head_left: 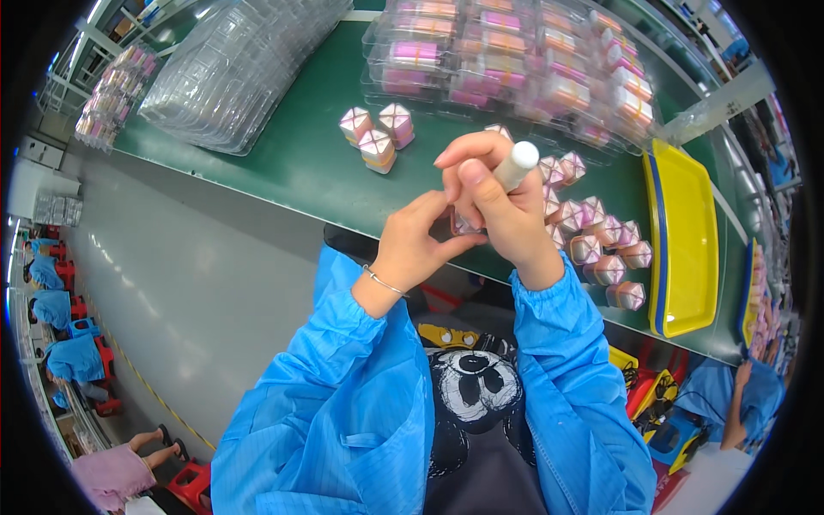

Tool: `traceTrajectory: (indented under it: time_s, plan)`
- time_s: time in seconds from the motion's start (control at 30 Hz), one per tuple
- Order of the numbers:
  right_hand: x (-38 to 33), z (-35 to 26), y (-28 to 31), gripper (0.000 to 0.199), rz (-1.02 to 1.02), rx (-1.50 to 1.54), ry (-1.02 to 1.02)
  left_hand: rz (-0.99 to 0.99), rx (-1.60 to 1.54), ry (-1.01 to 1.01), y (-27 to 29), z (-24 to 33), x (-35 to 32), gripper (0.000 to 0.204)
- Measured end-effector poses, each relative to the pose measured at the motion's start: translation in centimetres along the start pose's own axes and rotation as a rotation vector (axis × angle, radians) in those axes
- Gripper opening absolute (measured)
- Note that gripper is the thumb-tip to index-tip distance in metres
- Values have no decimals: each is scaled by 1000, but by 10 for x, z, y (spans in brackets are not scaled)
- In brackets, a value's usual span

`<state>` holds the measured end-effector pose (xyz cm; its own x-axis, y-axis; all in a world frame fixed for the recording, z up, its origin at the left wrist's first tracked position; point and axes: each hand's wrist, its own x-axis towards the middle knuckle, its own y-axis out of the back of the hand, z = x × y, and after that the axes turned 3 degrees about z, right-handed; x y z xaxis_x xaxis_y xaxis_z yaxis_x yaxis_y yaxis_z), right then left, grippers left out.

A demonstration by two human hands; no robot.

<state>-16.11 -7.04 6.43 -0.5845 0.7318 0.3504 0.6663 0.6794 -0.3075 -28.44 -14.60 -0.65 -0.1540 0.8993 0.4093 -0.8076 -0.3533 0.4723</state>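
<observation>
My right hand (511, 219) was curled around a thick white cylindrical pen-like tool with a rounded white end (513, 170), the thumb laid along the near side and the other fingers bent on the far side. The tool rose out of the hand between thumb and forefinger. Its long axis stood steeply over the table, slanting from lower left to upper right, so that the rounded end pointed up and a little to my right, while the lower end ran down inside my grip, where I cannot tell its shape.

My left hand (412, 239) pinched a small pinkish banded block (463, 225) between thumb and fingers. That block lay at the left fingertips, just below the right hand's curled fingers and over the near table edge; most of it was covered, so I cannot tell which way its long axis ran, nor whether the tool touched it.

Near my right hand, on the green tabletop (318, 163), stood a loose group of pink-and-white blocks with crossed bands on top (586, 249). Beyond them, to the right, lay a shallow yellow plastic tray (691, 240). Three similar banded blocks (378, 148) stood close together, up and left of my left hand.
</observation>
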Motion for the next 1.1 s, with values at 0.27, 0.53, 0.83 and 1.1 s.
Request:
traceTrajectory:
  time_s: [0.27,0.53,0.83,1.1]
  plan:
    - [1,2,0,12,-49,-82,1,7,-62,-14,2,4,0,39]
    - [-6,17,3,21,28,19,50,-43,-134,-8,3,-4,-2,36]
    - [-6,16,3,24,17,16,51,-47,-76,-11,2,-2,-4,34]
    - [-3,-28,11,17,298,116,239,-208,-212,108,6,-9,0,56]
